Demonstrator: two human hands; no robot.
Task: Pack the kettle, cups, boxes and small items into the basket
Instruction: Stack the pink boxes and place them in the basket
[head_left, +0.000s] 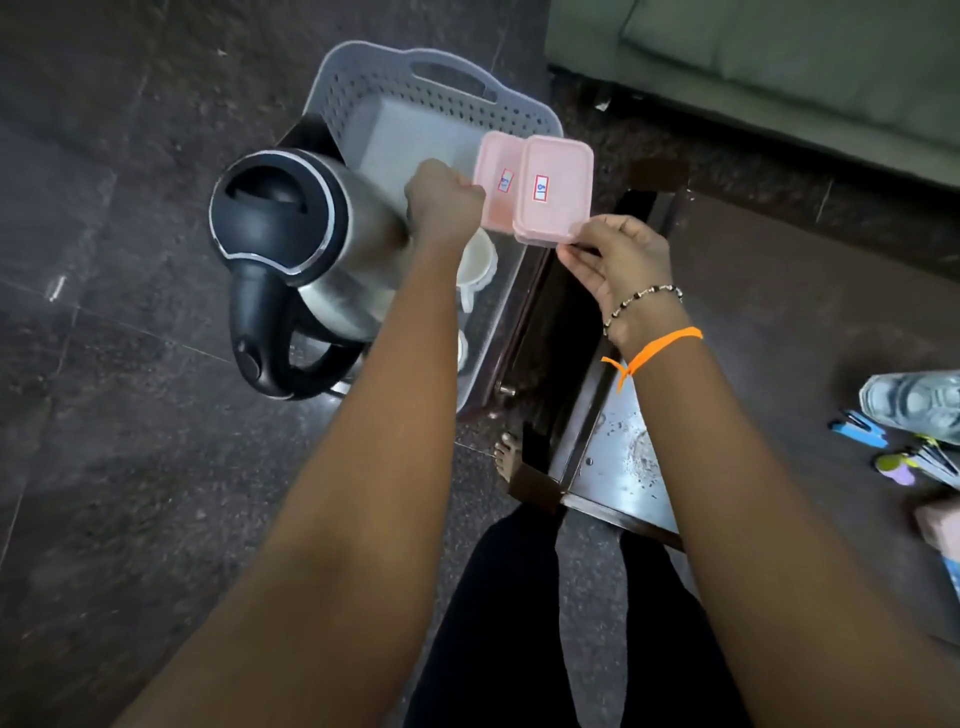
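A grey perforated basket stands on a dark low table. A steel kettle with a black lid and handle leans at the basket's left side. Two white cups lie inside, partly hidden by my left arm. Two pink lidded boxes with small labels hover over the basket's right rim. My left hand is closed as a fist at the edge of the left pink box. My right hand pinches the near corner of the right pink box.
The low table has a glass top and dark wooden frame. A green sofa stands at the back right. On the floor at the right lie a shoe, a blue clip and pens. My bare foot is beside the table.
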